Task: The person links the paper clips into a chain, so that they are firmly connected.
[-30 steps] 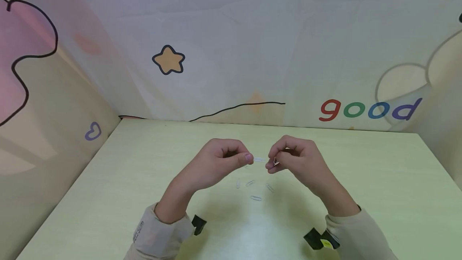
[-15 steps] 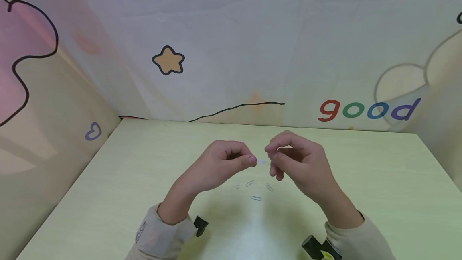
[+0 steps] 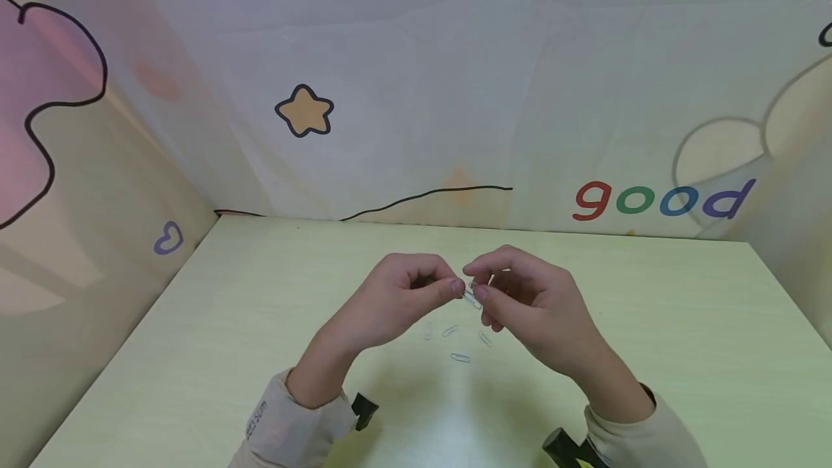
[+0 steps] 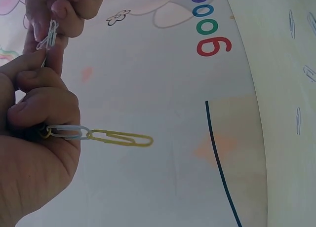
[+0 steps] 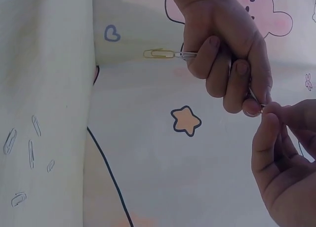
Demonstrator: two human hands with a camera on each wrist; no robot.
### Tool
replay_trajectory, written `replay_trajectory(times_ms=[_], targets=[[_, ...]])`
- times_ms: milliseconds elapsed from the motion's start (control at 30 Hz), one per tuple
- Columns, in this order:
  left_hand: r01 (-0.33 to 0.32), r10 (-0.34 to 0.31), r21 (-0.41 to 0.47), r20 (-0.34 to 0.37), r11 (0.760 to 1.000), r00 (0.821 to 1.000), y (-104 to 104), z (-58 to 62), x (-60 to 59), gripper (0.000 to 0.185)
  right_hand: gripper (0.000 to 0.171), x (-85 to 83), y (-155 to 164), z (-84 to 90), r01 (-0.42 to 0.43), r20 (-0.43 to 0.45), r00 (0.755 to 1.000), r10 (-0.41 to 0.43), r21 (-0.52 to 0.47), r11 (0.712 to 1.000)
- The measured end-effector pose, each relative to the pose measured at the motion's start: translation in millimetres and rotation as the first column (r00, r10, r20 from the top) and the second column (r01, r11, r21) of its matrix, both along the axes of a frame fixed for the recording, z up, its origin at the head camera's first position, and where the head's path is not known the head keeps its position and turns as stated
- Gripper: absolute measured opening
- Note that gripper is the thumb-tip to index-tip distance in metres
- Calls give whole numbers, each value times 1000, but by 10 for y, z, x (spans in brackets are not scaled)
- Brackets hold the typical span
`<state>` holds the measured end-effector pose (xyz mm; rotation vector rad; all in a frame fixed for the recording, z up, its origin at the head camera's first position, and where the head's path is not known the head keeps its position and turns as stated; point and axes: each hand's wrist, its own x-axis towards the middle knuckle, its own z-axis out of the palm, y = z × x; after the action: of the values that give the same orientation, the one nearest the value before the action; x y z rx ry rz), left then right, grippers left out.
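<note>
My left hand [image 3: 399,302] pinches a paper-clip chain between thumb and forefinger, its other fingers curled. From that fist, in the left wrist view, hangs a pale clip [image 4: 66,132] linked to a yellow paper clip [image 4: 121,138]. A white paper clip [image 3: 471,300] sticks out past the left fingertips, slanting down to the right. My right hand [image 3: 536,302] meets it there, thumb and forefinger pinching a white clip; the left wrist view has white clips [image 4: 53,33] overlapping between both hands' fingertips. The chain's middle is hidden inside the left fist.
Several loose paper clips lie on the pale table below the hands, one [image 3: 460,357] nearest the person and another [image 3: 450,331] behind it. A printed backdrop [image 3: 416,92] stands along the table's back and sides. Black wrist cameras [image 3: 565,446] sit at the sleeves.
My right hand has shifted, and its fingertips have come in against those of my left hand. The white clip between them has gone from level to slanting. My left hand barely moved.
</note>
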<state>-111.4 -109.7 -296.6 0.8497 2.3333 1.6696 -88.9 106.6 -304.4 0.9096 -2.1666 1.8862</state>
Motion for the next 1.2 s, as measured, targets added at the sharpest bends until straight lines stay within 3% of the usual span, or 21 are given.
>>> replay_trajectory(times_ms=[167,300,600,867,1033,1200], targets=[[-32,32,43,4,999,999,17,-11,-2,15,24,-9,-34,-17,-28,-37,999,27,-20,999],[-47,46,59,16,997,999,28,-27,-1,14,27,-17,-51,-39,10,-110,994,-9,4,1000],[-42,38,94,37,995,999,32,-34,-4,15,31,-40,-84,-63,46,-280,959,-51,-24,999],[-21,17,110,41,994,999,54,-33,-4,18,30,-14,-88,-51,41,-275,959,-60,-75,996],[-31,28,130,29,991,999,57,-39,-6,17,31,-3,-84,-44,29,-243,969,-41,-52,998],[-48,46,155,16,987,999,61,-41,-6,15,32,3,-81,-26,60,-262,963,-70,-47,997]])
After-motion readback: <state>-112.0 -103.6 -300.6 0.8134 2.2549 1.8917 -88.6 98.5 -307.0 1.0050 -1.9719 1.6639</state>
